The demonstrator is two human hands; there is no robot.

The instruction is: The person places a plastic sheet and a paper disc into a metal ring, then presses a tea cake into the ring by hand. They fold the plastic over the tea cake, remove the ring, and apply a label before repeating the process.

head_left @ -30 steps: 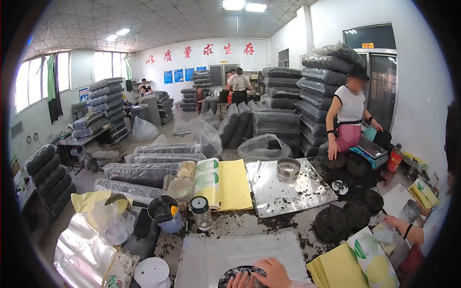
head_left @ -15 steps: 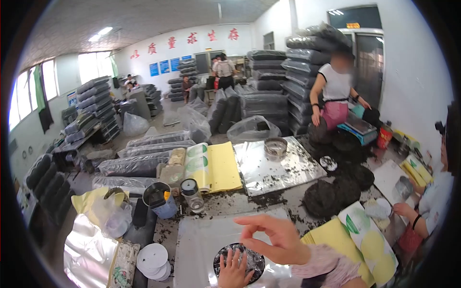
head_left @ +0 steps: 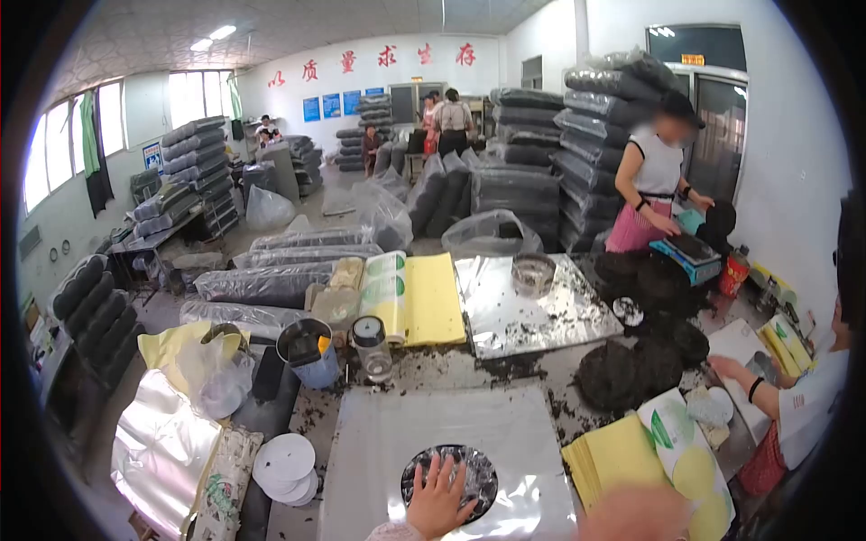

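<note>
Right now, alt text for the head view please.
Left hand lies flat, fingers spread, on a round dark disc on a white sheet; right hand is a blur at the bottom edge. Around it: yellow paper stack, dark heap, a person at a scale.

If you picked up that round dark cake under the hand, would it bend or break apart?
Probably stiff, not floppy: the round cake holds a flat disc shape under the left hand pressing it. It may shed bits, since loose dark crumbs lie nearby. It looks shiny and smooth on top, so it could slide on the white sheet.
</note>
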